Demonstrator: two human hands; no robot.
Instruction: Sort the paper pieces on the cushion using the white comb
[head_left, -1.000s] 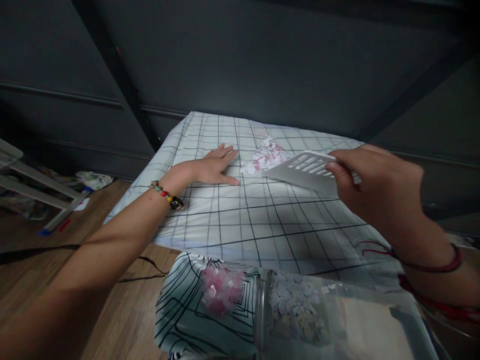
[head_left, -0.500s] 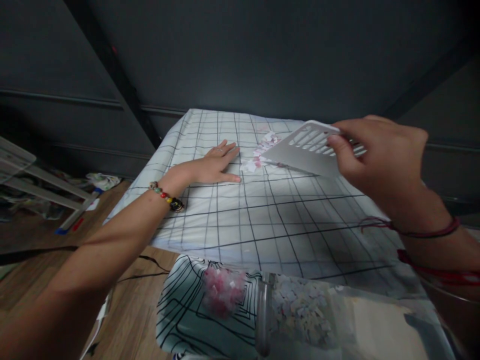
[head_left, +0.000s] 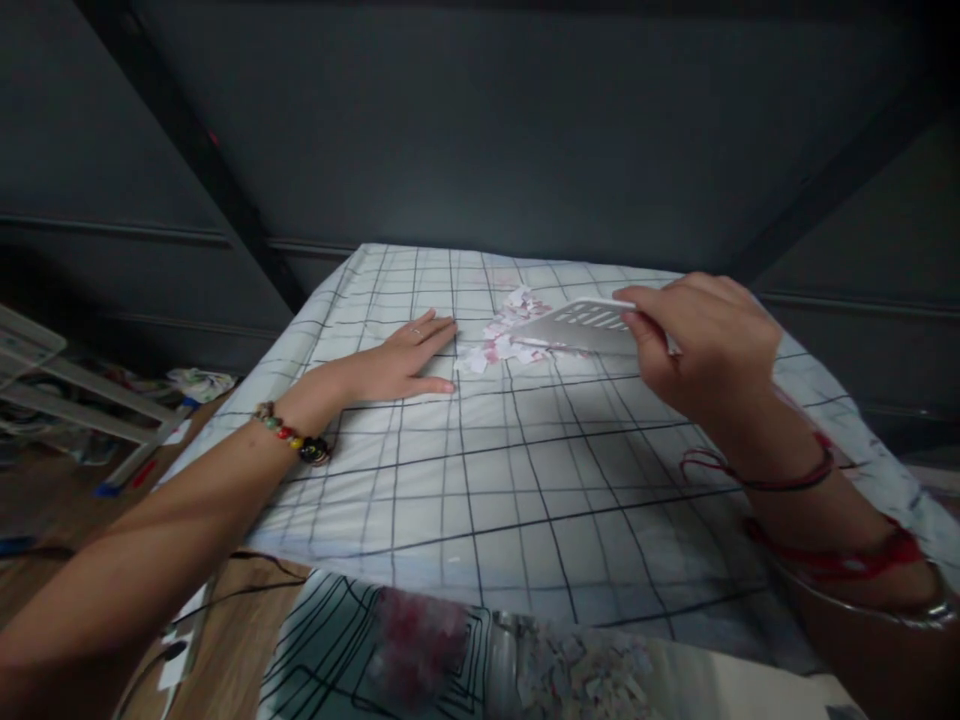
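My left hand point(head_left: 405, 362) lies flat on a white checked cloth point(head_left: 510, 480), fingers stretched toward a small heap of white and pink paper scraps point(head_left: 491, 350). It holds nothing. Pinched between the thumb and fingers of my right hand point(head_left: 709, 345) is a white slotted scraper point(head_left: 577, 328), a flat plate with a row of slots. The scraper is tilted, its lower edge down at the right side of the scraps. Whether that edge presses on the cloth is hard to see.
Nearer me, a teal surface with black lines point(head_left: 319, 630) carries a clear bag of pink bits point(head_left: 420, 640) and a clear container of paper scraps point(head_left: 585, 670). A dark wall point(head_left: 487, 130) stands behind the cloth. Cables and a power strip point(head_left: 180, 640) lie on the floor at left.
My right hand has lowered the scraper and brought it leftward to the scraps. My left hand stays flat beside them. The whole view has shifted slightly.
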